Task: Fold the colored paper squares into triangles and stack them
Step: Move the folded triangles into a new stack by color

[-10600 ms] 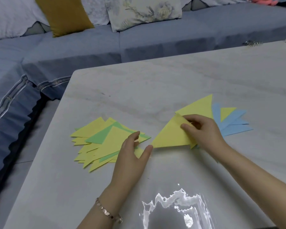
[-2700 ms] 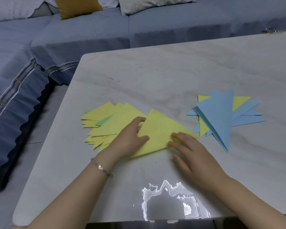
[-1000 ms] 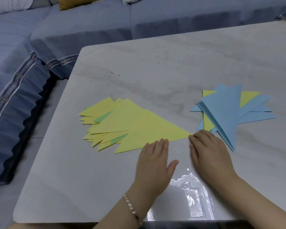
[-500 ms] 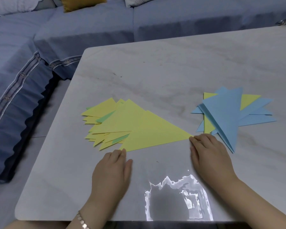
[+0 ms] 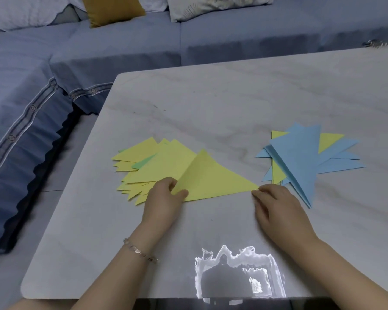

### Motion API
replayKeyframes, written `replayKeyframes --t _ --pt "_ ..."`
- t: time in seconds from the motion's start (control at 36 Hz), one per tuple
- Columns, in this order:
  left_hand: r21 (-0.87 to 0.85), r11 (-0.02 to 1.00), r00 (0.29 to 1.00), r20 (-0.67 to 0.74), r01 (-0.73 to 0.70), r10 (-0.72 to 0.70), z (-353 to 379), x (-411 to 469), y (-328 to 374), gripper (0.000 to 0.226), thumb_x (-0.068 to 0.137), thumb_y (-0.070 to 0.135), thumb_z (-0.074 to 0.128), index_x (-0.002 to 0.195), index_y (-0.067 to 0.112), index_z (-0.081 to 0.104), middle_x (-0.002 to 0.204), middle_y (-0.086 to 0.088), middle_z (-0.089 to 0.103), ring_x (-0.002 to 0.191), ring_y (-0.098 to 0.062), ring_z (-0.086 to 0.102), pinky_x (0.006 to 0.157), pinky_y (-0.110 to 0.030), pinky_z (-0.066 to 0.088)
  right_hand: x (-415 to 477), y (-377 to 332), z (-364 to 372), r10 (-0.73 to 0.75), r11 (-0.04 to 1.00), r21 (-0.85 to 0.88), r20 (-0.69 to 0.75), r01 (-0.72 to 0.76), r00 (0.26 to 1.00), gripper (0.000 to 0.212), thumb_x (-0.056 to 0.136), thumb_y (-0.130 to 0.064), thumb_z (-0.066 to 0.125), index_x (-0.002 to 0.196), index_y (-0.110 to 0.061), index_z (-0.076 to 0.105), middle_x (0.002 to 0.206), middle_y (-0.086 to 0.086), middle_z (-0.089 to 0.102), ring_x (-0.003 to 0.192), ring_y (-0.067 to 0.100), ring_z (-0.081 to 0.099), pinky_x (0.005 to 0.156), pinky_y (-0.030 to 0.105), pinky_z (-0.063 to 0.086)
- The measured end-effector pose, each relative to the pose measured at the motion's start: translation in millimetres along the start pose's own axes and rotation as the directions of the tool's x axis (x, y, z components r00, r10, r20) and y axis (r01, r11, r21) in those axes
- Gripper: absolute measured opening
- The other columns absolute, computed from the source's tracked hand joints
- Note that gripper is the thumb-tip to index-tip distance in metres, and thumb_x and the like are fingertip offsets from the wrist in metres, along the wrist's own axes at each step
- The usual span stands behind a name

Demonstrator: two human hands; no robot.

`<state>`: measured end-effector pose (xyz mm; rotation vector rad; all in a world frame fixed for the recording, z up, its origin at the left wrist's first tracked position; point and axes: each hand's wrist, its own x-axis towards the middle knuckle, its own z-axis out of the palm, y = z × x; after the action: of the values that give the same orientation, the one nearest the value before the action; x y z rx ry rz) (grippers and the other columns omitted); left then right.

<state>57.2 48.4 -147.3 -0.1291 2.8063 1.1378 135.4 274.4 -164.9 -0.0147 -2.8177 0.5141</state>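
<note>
1. Moved since half a second ago: the left hand (image 5: 166, 198) has been brought from the bare table up to the top yellow triangle (image 5: 217, 180), whose left corner is now raised off the pile.
2. A blue sofa (image 5: 121, 52) is seen behind, with a mustard cushion (image 5: 112, 10) on it.
3. A pale marble table (image 5: 233, 97) fills most of the view.
4. A fanned pile of blue triangles (image 5: 300, 157), with some yellow among them, lies on the table to the right.
5. A fanned stack of yellow and green triangles (image 5: 152, 159) lies left of centre, well apart from the blue pile.
6. The top yellow triangle is laid partly over that stack, its long point reaching right.
7. Its raised left corner is pinched between the left thumb and curled fingers.
8. The right hand (image 5: 276, 204) is laid flat, fingers straight and holding nothing, with the fingertips touching the triangle's right point.
9. A bracelet (image 5: 140, 252) is worn on the left wrist.
</note>
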Motion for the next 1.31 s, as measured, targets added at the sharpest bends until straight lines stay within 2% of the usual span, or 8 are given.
replayKeyframes --t 0.14,0.31,0.44,0.61,0.81,1.06,1.19,1.31 --pt "-0.066 0.994 0.984 -0.162 -0.085 0.073 -25 17 1 0.017 0.079 0.016 0.068 0.069 0.016 0.054 0.063 0.008 0.053 0.058 -0.008 0.048 0.049 -0.009 0.033 7 5 -18 0.127 0.989 0.082 -0.081 -0.12 0.989 0.036 0.07 0.008 0.07 0.104 -0.002 0.069 0.116 0.028 0.056 0.104 0.046 0.055 0.084 0.051 0.046" --pt "0.255 0.963 0.965 -0.263 0.088 -0.019 -47 47 -13 0.042 0.082 0.022 0.065 0.122 0.016 0.052 0.117 -0.009 0.057 0.106 -0.031 0.052 0.08 -0.034 0.037 18 28 -24 0.324 0.946 -0.021 0.052 -0.324 0.945 0.034 0.089 -0.015 0.057 0.123 -0.021 0.06 0.147 0.027 0.022 0.133 0.043 0.019 0.108 0.044 0.016" --pt "0.514 0.858 0.926 -0.316 -0.018 0.208 -37 35 -8 0.056 0.081 0.019 0.065 0.132 0.013 0.046 0.128 -0.016 0.046 0.116 -0.034 0.041 0.093 -0.042 0.028 18 37 -20 0.434 0.901 -0.124 0.201 -0.417 0.878 0.039 0.095 -0.027 0.044 0.133 -0.024 0.048 0.152 0.015 0.018 0.136 0.037 0.015 0.109 0.039 0.014" --pt "0.048 0.974 0.972 -0.074 -0.22 0.223 4 -11 18 0.03 0.086 0.021 0.062 0.114 0.012 0.059 0.106 -0.002 0.058 0.101 -0.018 0.053 0.086 -0.02 0.036 12 20 -26 0.37 0.929 -0.07 0.159 -0.364 0.915 0.044 0.093 -0.013 0.047 0.134 0.001 0.042 0.146 0.014 0.035 0.132 0.036 0.03 0.109 0.04 0.019" --pt "-0.457 0.779 0.82 0.558 0.429 -0.125 29 -32 60 0.068 0.082 0.047 0.061 0.134 0.008 0.04 0.113 -0.001 0.06 0.092 -0.012 0.066 0.083 -0.03 0.055 -5 -45 -25 0.038 0.996 0.072 0.268 -0.059 0.963 0.054 0.095 -0.023 0.042 0.144 -0.009 0.025 0.152 0.004 0.021 0.137 0.018 0.025 0.11 0.026 0.016" --pt "-0.619 0.721 0.916 0.397 0.312 -0.055 26 -36 52 0.024 0.084 0.011 0.065 0.105 0.018 0.055 0.077 0.002 0.066 0.058 -0.001 0.062 0.055 -0.012 0.048 -13 -70 -10 -0.171 0.964 0.248 0.297 0.097 0.939 0.053 0.094 -0.022 0.04 0.144 -0.019 0.022 0.143 -0.009 0.03 0.126 0.008 0.028 0.104 0.013 0.019" --pt "-0.56 0.8 0.949 0.312 0.215 -0.037 25 -31 49 0.009 0.084 0.006 0.059 0.082 0.014 0.063 0.075 -0.002 0.065 0.066 -0.011 0.06 0.059 -0.014 0.047 -19 -72 -8 -0.236 0.939 0.318 0.327 0.129 0.915 0.058 0.093 -0.022 0.041 0.146 -0.02 0.015 0.149 -0.009 0.021 0.131 0.008 0.026 0.1 0.004 0.007" --pt "-0.504 0.853 0.953 0.303 0.137 0.026 23 -27 50 0.015 0.085 0.001 0.053 0.082 0.01 0.065 0.072 0.0 0.064 0.064 -0.011 0.057 0.06 -0.016 0.046 -19 -70 -17 -0.236 0.942 0.294 0.244 0.161 0.941 0.037 0.078 -0.017 0.054 0.114 -0.016 0.064 0.128 0.005 0.055 0.109 0.019 0.058 0.09 0.024 0.044"
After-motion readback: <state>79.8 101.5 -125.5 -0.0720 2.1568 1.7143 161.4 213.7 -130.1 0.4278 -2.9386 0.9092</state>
